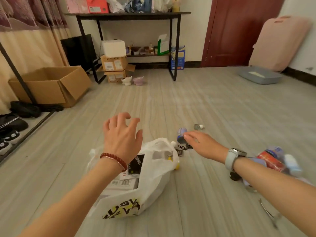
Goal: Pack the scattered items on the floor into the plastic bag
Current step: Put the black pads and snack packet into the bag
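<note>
A white plastic bag (153,182) with yellow and black print lies open on the floor, boxes and a black packet inside it. My left hand (122,135) hovers above the bag's mouth, fingers spread and empty. My right hand (203,144) reaches to the left, its fingertips touching a small blue can (180,135) lying on the floor; whether it grips the can is unclear. Small black bits (183,148) lie beside the bag. A tiny round item (198,126) sits farther off. A red can and pale bottles (277,159) lie behind my right wrist.
Metal tweezers (268,212) lie at the lower right. An open cardboard box (51,84) and shoes (10,132) stand at the left. A black-framed table (130,15) with boxes under it stands at the back. A grey tray (259,76) sits at the far right.
</note>
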`<state>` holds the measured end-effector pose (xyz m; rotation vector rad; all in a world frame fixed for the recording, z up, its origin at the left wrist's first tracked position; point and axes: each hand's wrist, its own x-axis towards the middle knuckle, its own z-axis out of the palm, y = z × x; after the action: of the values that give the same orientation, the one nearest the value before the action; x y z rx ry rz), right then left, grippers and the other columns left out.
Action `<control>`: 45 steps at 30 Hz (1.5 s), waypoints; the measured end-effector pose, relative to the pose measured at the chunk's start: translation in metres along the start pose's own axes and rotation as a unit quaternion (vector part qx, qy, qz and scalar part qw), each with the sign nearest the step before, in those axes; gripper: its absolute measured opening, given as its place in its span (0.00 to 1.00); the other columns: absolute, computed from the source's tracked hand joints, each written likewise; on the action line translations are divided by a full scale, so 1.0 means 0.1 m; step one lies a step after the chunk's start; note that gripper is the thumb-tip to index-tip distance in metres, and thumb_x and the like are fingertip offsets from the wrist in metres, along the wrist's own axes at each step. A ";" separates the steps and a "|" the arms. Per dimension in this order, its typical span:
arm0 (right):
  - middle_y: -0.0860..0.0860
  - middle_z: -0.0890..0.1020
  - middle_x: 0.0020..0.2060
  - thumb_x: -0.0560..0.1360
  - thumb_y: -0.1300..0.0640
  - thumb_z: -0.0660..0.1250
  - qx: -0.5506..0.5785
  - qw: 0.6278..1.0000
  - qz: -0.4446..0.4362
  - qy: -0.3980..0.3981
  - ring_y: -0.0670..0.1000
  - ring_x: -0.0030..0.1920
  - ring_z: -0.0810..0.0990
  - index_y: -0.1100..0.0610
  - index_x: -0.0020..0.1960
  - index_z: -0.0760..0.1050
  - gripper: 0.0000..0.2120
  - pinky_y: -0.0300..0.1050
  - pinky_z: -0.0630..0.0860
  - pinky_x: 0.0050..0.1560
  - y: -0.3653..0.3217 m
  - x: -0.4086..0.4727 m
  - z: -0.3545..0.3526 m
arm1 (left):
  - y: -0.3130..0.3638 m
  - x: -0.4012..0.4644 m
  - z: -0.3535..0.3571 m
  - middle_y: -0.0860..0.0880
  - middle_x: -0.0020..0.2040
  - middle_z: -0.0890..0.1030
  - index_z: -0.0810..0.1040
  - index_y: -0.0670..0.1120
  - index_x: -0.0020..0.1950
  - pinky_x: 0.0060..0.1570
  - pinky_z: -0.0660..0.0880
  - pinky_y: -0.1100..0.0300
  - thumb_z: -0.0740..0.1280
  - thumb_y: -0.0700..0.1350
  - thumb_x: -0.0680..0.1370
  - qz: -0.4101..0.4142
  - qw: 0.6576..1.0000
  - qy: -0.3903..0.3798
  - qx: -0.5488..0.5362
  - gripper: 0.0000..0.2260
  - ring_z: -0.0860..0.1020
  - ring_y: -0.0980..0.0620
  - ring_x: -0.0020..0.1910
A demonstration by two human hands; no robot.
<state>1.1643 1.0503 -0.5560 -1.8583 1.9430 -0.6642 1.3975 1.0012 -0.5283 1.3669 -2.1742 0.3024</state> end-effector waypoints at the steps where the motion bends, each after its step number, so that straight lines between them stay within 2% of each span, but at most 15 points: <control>1: 0.59 0.79 0.53 0.80 0.56 0.54 -0.010 0.999 0.002 0.036 0.57 0.55 0.75 0.64 0.54 0.75 0.15 0.46 0.67 0.54 0.07 -0.03 -0.14 | 0.19 0.14 0.01 0.41 0.57 0.75 0.76 0.45 0.57 0.59 0.66 0.44 0.66 0.47 0.73 0.034 0.999 -0.007 -0.016 0.14 0.72 0.39 0.56; 4: 0.57 0.77 0.58 0.79 0.57 0.55 -0.023 0.989 0.031 0.146 0.55 0.60 0.73 0.60 0.61 0.73 0.14 0.43 0.66 0.60 0.39 -0.22 -0.54 | 0.85 0.46 0.19 0.45 0.63 0.71 0.72 0.47 0.62 0.64 0.60 0.48 0.60 0.48 0.76 0.103 0.990 -0.060 -0.071 0.15 0.68 0.43 0.62; 10: 0.61 0.78 0.55 0.76 0.65 0.58 -0.003 0.942 0.177 0.285 0.59 0.56 0.76 0.63 0.56 0.76 0.12 0.49 0.69 0.61 1.66 -1.28 -0.93 | 2.32 0.16 0.93 0.45 0.64 0.69 0.69 0.45 0.64 0.62 0.62 0.50 0.58 0.46 0.77 0.140 0.955 -0.171 -0.199 0.15 0.67 0.43 0.63; 16: 0.65 0.78 0.53 0.75 0.68 0.58 0.027 0.843 0.408 0.350 0.62 0.55 0.76 0.67 0.55 0.75 0.11 0.47 0.68 0.57 3.07 -2.84 -0.55 | 3.42 -0.94 1.92 0.42 0.63 0.70 0.70 0.43 0.63 0.58 0.66 0.50 0.61 0.43 0.76 0.108 0.892 -0.342 -0.276 0.16 0.68 0.41 0.62; 20: 0.65 0.78 0.55 0.74 0.68 0.60 0.017 0.795 0.518 0.316 0.64 0.59 0.73 0.67 0.58 0.74 0.13 0.53 0.66 0.62 3.65 -3.52 -0.20 | 3.88 -1.56 2.40 0.44 0.68 0.66 0.65 0.45 0.68 0.61 0.65 0.48 0.60 0.46 0.77 0.071 0.849 -0.465 -0.242 0.20 0.64 0.43 0.66; 23: 0.63 0.76 0.57 0.73 0.63 0.62 -0.063 0.761 0.565 0.312 0.63 0.61 0.70 0.63 0.59 0.73 0.15 0.56 0.63 0.64 3.90 -3.75 -0.11 | 4.22 -1.79 2.62 0.41 0.70 0.62 0.60 0.42 0.70 0.63 0.64 0.47 0.63 0.48 0.75 -0.004 0.835 -0.498 -0.233 0.25 0.62 0.40 0.67; 25: 0.61 0.73 0.61 0.72 0.58 0.63 -0.153 0.732 0.592 0.301 0.63 0.65 0.66 0.60 0.62 0.71 0.19 0.61 0.58 0.66 4.01 -3.90 -0.09 | 4.42 -1.88 2.74 0.40 0.71 0.59 0.56 0.42 0.72 0.64 0.62 0.45 0.65 0.51 0.73 -0.039 0.844 -0.489 -0.217 0.32 0.60 0.39 0.68; 27: 0.61 0.63 0.69 0.71 0.54 0.65 -0.155 0.694 0.657 0.251 0.63 0.70 0.58 0.55 0.68 0.64 0.27 0.66 0.51 0.68 4.09 -4.07 -0.06 | 4.59 -1.95 2.87 0.40 0.73 0.55 0.54 0.45 0.73 0.65 0.60 0.44 0.68 0.54 0.71 -0.056 0.856 -0.477 -0.190 0.37 0.57 0.39 0.70; 28: 0.61 0.59 0.71 0.71 0.52 0.66 -0.129 0.672 0.694 0.224 0.64 0.71 0.55 0.53 0.71 0.58 0.31 0.67 0.51 0.67 4.14 -4.14 -0.01 | 4.66 -1.97 2.94 0.40 0.74 0.53 0.54 0.47 0.72 0.65 0.59 0.43 0.69 0.55 0.70 -0.056 0.863 -0.471 -0.171 0.38 0.56 0.39 0.70; 30: 0.61 0.56 0.72 0.71 0.51 0.66 -0.099 0.646 0.729 0.202 0.64 0.70 0.55 0.49 0.73 0.52 0.36 0.66 0.60 0.62 4.22 -4.22 0.09 | 4.77 -2.03 3.04 0.40 0.74 0.53 0.59 0.49 0.71 0.64 0.58 0.43 0.69 0.56 0.69 -0.035 0.881 -0.450 -0.141 0.34 0.56 0.38 0.70; 34: 0.59 0.65 0.68 0.70 0.60 0.66 -0.096 0.645 0.715 0.251 0.64 0.64 0.62 0.55 0.70 0.61 0.30 0.60 0.70 0.53 4.34 -4.20 0.11 | 4.81 -2.07 3.18 0.36 0.67 0.66 0.76 0.40 0.54 0.57 0.66 0.42 0.70 0.46 0.71 0.025 0.906 -0.386 -0.170 0.15 0.64 0.34 0.63; 36: 0.59 0.69 0.64 0.69 0.63 0.67 -0.094 0.659 0.698 0.264 0.64 0.62 0.66 0.57 0.67 0.66 0.27 0.59 0.72 0.50 4.36 -4.15 0.11 | 4.80 -2.05 3.20 0.35 0.64 0.68 0.78 0.37 0.45 0.55 0.69 0.44 0.71 0.41 0.70 0.045 0.892 -0.393 -0.218 0.09 0.66 0.34 0.59; 39: 0.56 0.73 0.62 0.71 0.64 0.66 -0.048 0.692 0.652 0.307 0.60 0.60 0.70 0.57 0.66 0.67 0.24 0.57 0.74 0.51 4.28 -3.99 0.09 | 4.74 -1.97 3.13 0.35 0.63 0.69 0.78 0.35 0.39 0.56 0.69 0.49 0.71 0.37 0.69 0.067 0.862 -0.428 -0.264 0.05 0.70 0.35 0.56; 42: 0.55 0.76 0.58 0.73 0.60 0.65 0.025 0.738 0.576 0.352 0.58 0.57 0.73 0.57 0.64 0.67 0.20 0.51 0.72 0.52 4.07 -3.66 0.06 | 4.55 -1.86 3.10 0.33 0.65 0.68 0.77 0.35 0.45 0.57 0.71 0.50 0.70 0.35 0.69 0.106 0.848 -0.443 -0.269 0.07 0.76 0.37 0.53; 45: 0.55 0.78 0.56 0.74 0.58 0.65 0.085 0.760 0.529 0.368 0.58 0.55 0.75 0.59 0.63 0.68 0.19 0.46 0.69 0.49 3.85 -3.26 0.11 | 4.34 -1.81 3.07 0.39 0.69 0.65 0.70 0.44 0.64 0.58 0.69 0.47 0.72 0.47 0.69 0.197 0.834 -0.489 -0.161 0.26 0.70 0.37 0.61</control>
<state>0.8742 1.3815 -0.8028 -0.1030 2.7749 -1.1524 0.9737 1.1962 -0.8400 0.9303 -3.1280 -0.7809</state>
